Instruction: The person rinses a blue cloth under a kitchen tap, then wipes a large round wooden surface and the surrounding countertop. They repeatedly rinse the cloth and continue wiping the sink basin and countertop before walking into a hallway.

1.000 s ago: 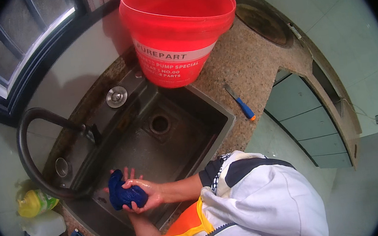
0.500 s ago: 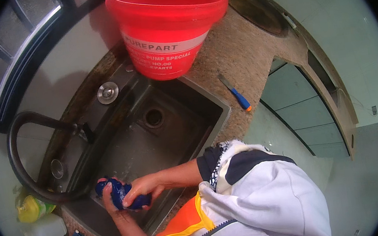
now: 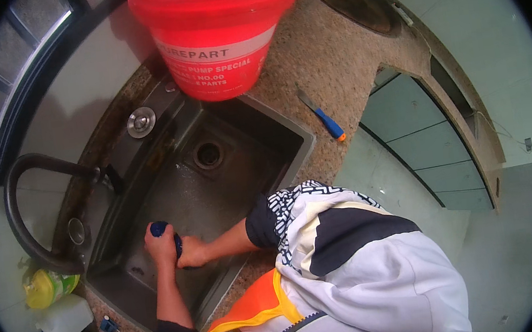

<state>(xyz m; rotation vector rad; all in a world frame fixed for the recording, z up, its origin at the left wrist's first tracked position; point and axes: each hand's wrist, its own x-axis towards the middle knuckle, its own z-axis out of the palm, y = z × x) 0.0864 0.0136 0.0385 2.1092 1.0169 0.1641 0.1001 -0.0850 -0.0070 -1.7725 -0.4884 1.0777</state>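
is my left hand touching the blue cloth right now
Touching. The head view shows the left hand closed around the blue cloth, which bulges out above.

Cloth (image 3: 159,228): dark blue. Bucket (image 3: 210,25): red, pale band (image 3: 255,42). Sink (image 3: 171,193): dark grey. Knife handle (image 3: 329,123): blue, orange tip (image 3: 341,137). Counter (image 3: 313,62): speckled brown.

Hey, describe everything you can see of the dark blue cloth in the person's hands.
The dark blue cloth looks like soft fabric, bunched up tight and mostly hidden by the fingers. One rounded bulge pokes out at the top of the left hand, and a darker strip shows between that hand and the right hand. Both hands clasp it over the dark sink, toward the end away from the drain. Its full shape and edges can't be made out.
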